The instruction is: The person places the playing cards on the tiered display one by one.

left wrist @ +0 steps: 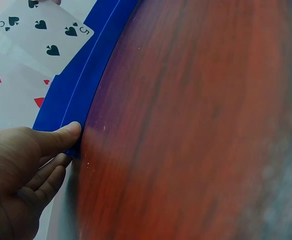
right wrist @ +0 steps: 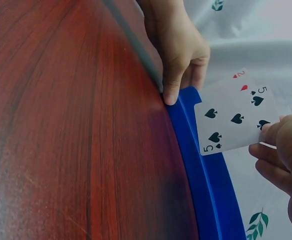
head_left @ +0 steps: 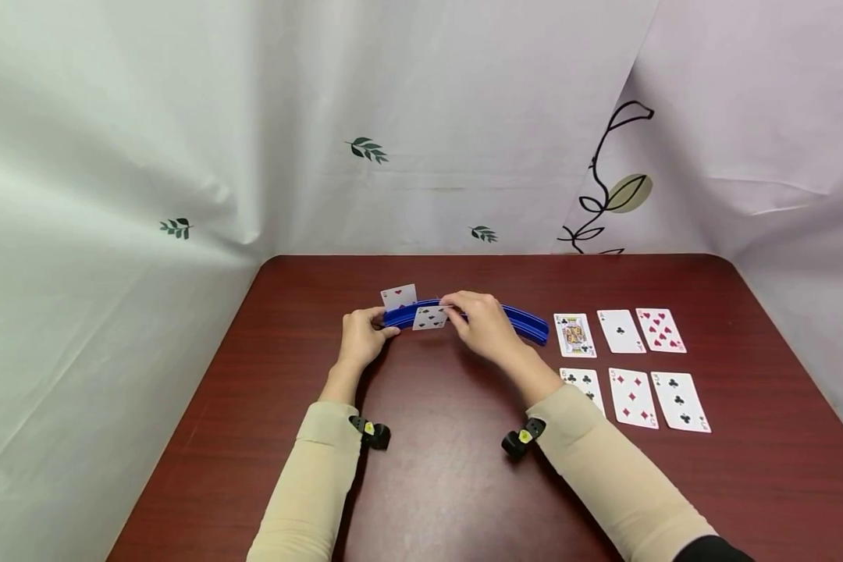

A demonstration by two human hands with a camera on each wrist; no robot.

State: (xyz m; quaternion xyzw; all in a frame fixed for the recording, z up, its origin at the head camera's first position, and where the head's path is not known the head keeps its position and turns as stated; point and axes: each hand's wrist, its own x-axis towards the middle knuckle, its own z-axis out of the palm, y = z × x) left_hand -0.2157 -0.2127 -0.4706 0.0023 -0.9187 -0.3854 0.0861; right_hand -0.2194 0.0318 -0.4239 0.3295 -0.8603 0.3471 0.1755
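A curved blue card holder [head_left: 527,322] lies across the far part of the table. My left hand [head_left: 361,337] grips its left end, with the thumb [left wrist: 68,131] on the front edge and the fingers behind. A two of hearts [head_left: 398,297] stands in the holder near that end. My right hand [head_left: 483,324] pinches a five of spades [head_left: 430,318] by one edge between thumb and fingers. In the right wrist view the five of spades [right wrist: 231,117] overlaps the holder [right wrist: 206,180] and partly covers the two of hearts.
To the right, several playing cards lie face up in two rows, among them a king [head_left: 574,336], an ace of clubs [head_left: 621,332] and a five of diamonds [head_left: 633,398]. The right sleeve [head_left: 604,460] partly covers a club card [head_left: 585,382]. A white curtain [head_left: 421,195] borders the table.
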